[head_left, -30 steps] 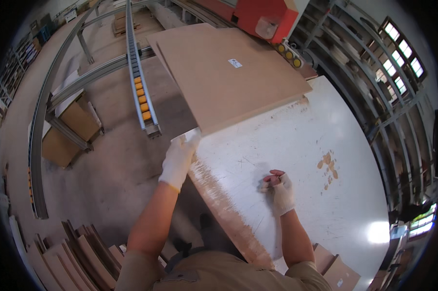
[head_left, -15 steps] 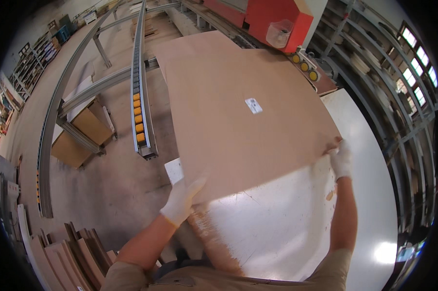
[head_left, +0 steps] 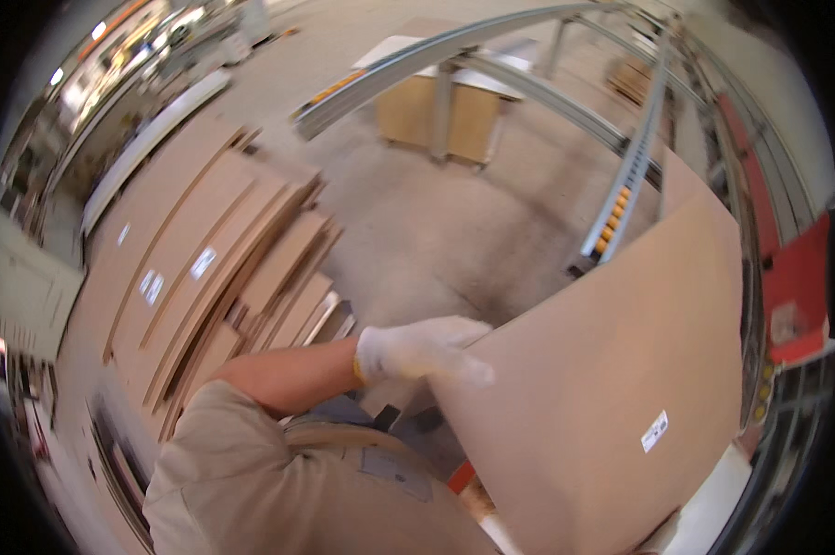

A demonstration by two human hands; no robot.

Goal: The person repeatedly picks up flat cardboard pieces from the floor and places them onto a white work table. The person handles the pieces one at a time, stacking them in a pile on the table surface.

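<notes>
A large brown board (head_left: 584, 370) with a small white label (head_left: 655, 431) fills the right side of the view. My left hand (head_left: 422, 351), in a white glove, grips its near left corner, thumb on the upper face and fingers at the edge. A second brown board (head_left: 687, 185) shows beyond its far edge. Part of the white tabletop (head_left: 718, 495) is visible at the lower right, beside the large board. My right hand is out of sight.
Stacked brown panels (head_left: 195, 250) lie at the left, some labelled. Roller rails (head_left: 612, 222) on a metal frame (head_left: 538, 92) stretch across the far side. Behind it stands a cart with yellowish-brown panels (head_left: 436, 116). A red machine part (head_left: 797, 296) is at the right.
My view has swung left, bringing the panel stacks in fully. My left hand still holds the board's corner; the right hand has left the picture.
</notes>
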